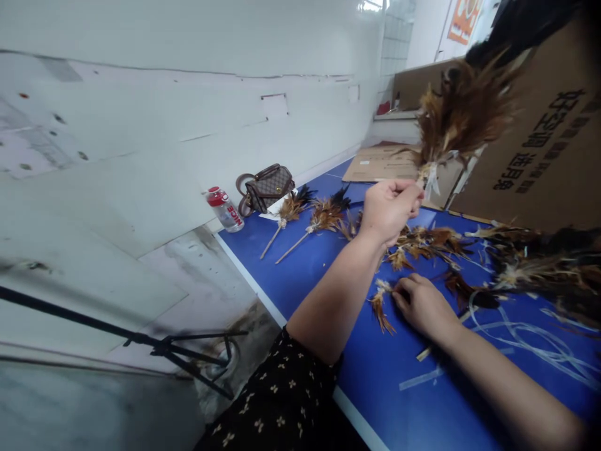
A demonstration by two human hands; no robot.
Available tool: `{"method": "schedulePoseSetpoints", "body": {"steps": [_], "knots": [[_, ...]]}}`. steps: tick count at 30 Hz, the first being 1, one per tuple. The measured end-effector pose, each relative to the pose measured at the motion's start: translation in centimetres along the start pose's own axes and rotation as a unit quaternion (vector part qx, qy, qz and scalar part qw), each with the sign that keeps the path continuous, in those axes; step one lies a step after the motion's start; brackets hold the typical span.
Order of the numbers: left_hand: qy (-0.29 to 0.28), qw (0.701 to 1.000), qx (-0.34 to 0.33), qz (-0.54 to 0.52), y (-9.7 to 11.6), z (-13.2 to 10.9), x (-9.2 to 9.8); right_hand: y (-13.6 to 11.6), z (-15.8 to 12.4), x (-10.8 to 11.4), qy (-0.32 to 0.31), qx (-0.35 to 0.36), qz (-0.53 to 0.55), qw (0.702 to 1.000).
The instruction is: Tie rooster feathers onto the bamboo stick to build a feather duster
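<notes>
My left hand (392,210) is closed around the bound lower end of a brown feather duster (464,113) and holds it raised over the table, its plume fanned upward. Whitish tie strands hang from the duster's neck. Low over the blue table (300,282), my right hand (425,307) has its fingertips pinched at the pale end of a small feather bunch (382,310). Two feather dusters with thin stick handles, a nearer one (323,216) and a farther one (290,210), lie to the left. Loose brown feathers (422,244) are spread beyond my hands.
Clear plastic strips (530,341) lie in loops at the right, near dark feather bundles (554,269). A large cardboard box (539,138) stands behind them. By the wall are a red-capped bottle (225,210) and a patterned handbag (268,188). A black tripod (164,344) stands left of the table.
</notes>
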State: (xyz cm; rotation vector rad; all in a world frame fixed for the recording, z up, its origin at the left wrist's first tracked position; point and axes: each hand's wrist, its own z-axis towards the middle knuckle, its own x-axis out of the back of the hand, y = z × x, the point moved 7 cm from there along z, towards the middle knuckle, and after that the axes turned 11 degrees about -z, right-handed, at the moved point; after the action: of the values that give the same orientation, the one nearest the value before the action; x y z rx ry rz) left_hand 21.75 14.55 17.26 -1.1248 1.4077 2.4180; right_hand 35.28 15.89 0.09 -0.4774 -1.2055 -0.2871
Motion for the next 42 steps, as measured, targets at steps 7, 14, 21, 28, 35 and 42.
{"method": "schedulePoseSetpoints", "body": {"steps": [7, 14, 21, 28, 35, 42], "knots": [[-0.09, 0.99, 0.085, 0.061, -3.1, -1.2, -1.4, 5.9, -1.7, 8.3, 0.132, -0.083, 0.099, 0.983], [-0.099, 0.981, 0.133, 0.102, -6.6, -3.3, -3.4, 7.2, -5.9, 17.9, 0.294, -0.068, 0.012, 0.953], [-0.126, 0.97, 0.173, 0.118, -9.3, -4.8, -4.2, 6.4, -7.2, 20.3, 0.34, -0.01, -0.051, 0.939], [-0.157, 0.954, 0.24, 0.081, -11.0, -5.9, -4.9, 5.9, -7.1, 20.3, 0.334, 0.043, -0.151, 0.929], [-0.164, 0.951, 0.249, 0.077, -12.1, -6.2, -4.9, 5.5, -7.1, 20.2, 0.331, 0.048, -0.204, 0.92], [-0.173, 0.956, 0.236, 0.028, -11.7, -6.4, -5.4, 5.2, -7.2, 20.4, 0.392, 0.03, -0.156, 0.906]]}}
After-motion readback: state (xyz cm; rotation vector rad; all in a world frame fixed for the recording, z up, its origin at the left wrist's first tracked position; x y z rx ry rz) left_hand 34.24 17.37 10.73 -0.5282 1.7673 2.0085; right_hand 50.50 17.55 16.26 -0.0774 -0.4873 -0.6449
